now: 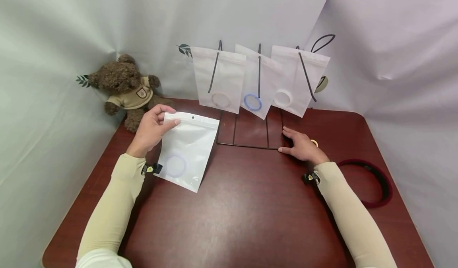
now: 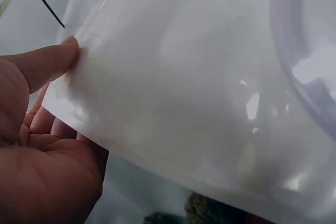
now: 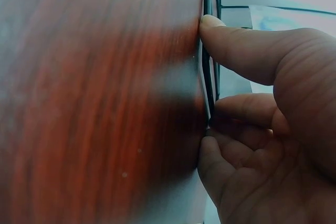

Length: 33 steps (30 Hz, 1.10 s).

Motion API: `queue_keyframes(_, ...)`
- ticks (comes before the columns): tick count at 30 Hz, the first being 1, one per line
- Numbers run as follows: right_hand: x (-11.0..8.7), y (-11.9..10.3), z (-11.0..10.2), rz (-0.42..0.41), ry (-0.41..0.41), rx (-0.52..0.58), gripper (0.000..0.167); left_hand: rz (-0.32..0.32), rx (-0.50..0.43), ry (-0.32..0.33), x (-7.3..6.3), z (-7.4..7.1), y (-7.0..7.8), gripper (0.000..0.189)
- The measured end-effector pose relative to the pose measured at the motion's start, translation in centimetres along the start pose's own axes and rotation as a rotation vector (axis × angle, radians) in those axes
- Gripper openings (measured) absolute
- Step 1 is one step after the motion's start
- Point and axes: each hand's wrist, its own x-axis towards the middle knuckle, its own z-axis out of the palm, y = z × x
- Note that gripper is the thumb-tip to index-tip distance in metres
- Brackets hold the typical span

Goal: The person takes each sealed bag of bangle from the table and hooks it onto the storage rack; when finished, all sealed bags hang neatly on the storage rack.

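My left hand (image 1: 152,127) pinches a white zip bag (image 1: 193,144) by its upper left corner, thumb over the front and fingers behind. A pale lilac ring (image 1: 176,166) shows through the plastic near the bottom, and a small hole sits in the top strip. To the right stands a black wire rack (image 1: 250,145), three similar bags hanging from its prongs. These hold a cream ring (image 1: 220,100), a blue ring (image 1: 253,102) and a white ring (image 1: 283,97). My right hand (image 1: 303,146) touches the rack's front right base corner, thumb and fingers spread along the wire (image 3: 207,77).
A brown teddy bear (image 1: 125,85) in a beige top sits at the back left. On the right of the dark red table (image 1: 229,220) lies a maroon headband (image 1: 384,184). A small yellow ring (image 1: 314,142) shows behind the right hand. White cloth (image 1: 404,41) hangs around the table.
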Motion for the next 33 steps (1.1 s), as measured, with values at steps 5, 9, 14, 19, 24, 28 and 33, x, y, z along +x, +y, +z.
queue_keyframes(5,-0.1,0.0,0.1,0.003,0.002,-0.002,0.083,0.069,-0.1,-0.014,-0.4,0.5,1.4,0.029)
queue_keyframes(9,-0.1,-0.1,0.1,0.008,0.004,0.0,0.083,0.134,-0.136,-0.001,-0.7,1.2,2.5,0.029)
queue_keyframes(14,-0.2,-0.1,0.2,0.008,0.001,0.008,0.083,0.212,-0.197,0.027,-1.3,2.2,3.9,0.029)
queue_keyframes(19,-0.4,-0.1,0.0,0.011,0.004,0.006,0.082,0.284,-0.197,0.034,-1.4,3.1,5.1,0.029)
queue_keyframes(24,-0.7,0.1,-0.1,0.014,0.012,0.011,0.082,0.377,-0.2,0.025,-0.8,3.8,6.0,0.027)
queue_keyframes(28,-0.6,0.1,0.0,0.009,0.004,0.015,0.082,0.432,-0.242,0.052,-0.3,4.4,6.3,0.027)
queue_keyframes(33,-0.2,0.1,0.0,0.009,0.002,-0.003,0.082,0.464,-0.255,0.112,0.6,5.2,6.6,0.028)
